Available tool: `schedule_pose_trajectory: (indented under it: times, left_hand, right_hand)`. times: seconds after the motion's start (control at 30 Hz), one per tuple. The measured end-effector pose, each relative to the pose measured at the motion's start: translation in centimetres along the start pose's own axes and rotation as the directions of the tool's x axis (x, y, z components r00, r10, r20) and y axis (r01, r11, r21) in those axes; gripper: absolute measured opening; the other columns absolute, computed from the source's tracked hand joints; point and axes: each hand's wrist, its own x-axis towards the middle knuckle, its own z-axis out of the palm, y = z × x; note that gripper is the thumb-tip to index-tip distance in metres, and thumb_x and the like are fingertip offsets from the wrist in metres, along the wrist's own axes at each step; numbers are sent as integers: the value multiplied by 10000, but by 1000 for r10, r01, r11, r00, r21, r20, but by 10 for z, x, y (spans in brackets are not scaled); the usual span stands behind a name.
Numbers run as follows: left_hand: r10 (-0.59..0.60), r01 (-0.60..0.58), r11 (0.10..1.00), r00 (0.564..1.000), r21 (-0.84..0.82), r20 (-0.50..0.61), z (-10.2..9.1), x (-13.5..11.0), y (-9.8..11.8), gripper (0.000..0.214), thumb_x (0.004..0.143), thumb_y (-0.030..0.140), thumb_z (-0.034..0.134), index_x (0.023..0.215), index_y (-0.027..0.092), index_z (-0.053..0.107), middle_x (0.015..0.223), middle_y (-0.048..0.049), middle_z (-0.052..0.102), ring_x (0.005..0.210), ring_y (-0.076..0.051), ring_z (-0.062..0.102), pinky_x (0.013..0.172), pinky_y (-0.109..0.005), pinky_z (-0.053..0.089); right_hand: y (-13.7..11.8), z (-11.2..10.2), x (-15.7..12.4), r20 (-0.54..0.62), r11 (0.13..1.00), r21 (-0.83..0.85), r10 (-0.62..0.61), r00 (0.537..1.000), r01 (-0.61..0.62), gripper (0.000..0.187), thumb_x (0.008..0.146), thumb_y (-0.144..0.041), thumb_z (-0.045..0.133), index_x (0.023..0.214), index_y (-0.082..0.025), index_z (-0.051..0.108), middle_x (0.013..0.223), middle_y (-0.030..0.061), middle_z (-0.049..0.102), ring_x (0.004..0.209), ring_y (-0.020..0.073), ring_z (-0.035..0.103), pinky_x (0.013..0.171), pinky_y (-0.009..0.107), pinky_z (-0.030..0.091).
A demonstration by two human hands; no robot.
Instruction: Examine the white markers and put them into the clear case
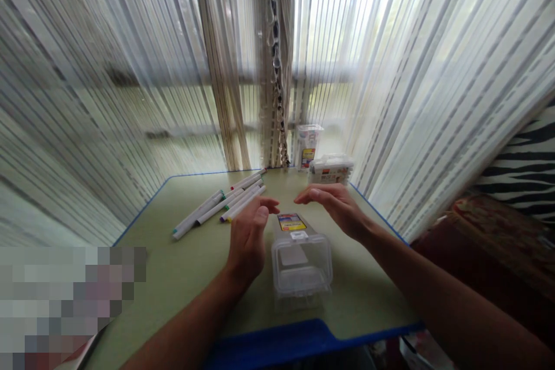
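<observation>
Green tabletop (173, 277): clear box (302, 266) probably light, stiff, slick; best held by sides. Left hand (249, 234), right hand (336, 205) loosely open, empty.

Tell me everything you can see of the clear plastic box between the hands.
The clear plastic box lies on the green tabletop, between the left hand and the right hand; neither appears to touch it. Its rounded rectangular end faces the camera, with a pale latch at the top edge; a yellow, red and blue label sits on its upper side. Whether it is shut, I cannot tell.
</observation>
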Motion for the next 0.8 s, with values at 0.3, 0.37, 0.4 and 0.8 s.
schedule_pose_trajectory:
  times: [0.3, 0.37, 0.4, 0.8]
  left_hand:
    - [-117, 117, 993, 993, 25, 10, -3, 7, -7, 322, 959, 363, 417, 938, 191, 688, 891, -63, 730, 887, -248, 654, 829, -363, 480]
    - [-130, 130, 991, 992, 35, 2, -5, 9, -8, 311, 958, 354, 429, 930, 192, 692, 892, -60, 729, 888, -246, 653, 827, -359, 481]
    - [-135, 135, 990, 991, 38, 0, -6, 10, -9, 306, 958, 349, 435, 927, 191, 695, 893, -59, 729, 888, -244, 654, 825, -357, 482]
    - [-133, 129, 977, 991, 170, 14, -8, 14, -11, 211, 925, 288, 530, 872, 193, 710, 855, -42, 736, 828, -215, 660, 797, -335, 490]
  right_hand:
    - [12, 5, 6, -273, 995, -56, 66, 960, -84, 355, 861, -475, 663, 718, -169, 772, 726, 80, 752, 663, 196, 646, 635, 328, 516]
    - [15, 4, 5, -294, 991, -88, 68, 953, -98, 346, 872, -458, 656, 724, -165, 767, 723, 76, 748, 655, 190, 640, 624, 320, 508]
    - [16, 3, 5, -297, 988, -116, 65, 953, -103, 338, 881, -444, 649, 733, -164, 766, 721, 72, 744, 654, 187, 635, 620, 315, 500]
    - [24, -3, 5, -263, 940, -314, 46, 964, -131, 283, 903, -381, 613, 797, -163, 758, 720, 49, 710, 648, 176, 622, 608, 297, 467]
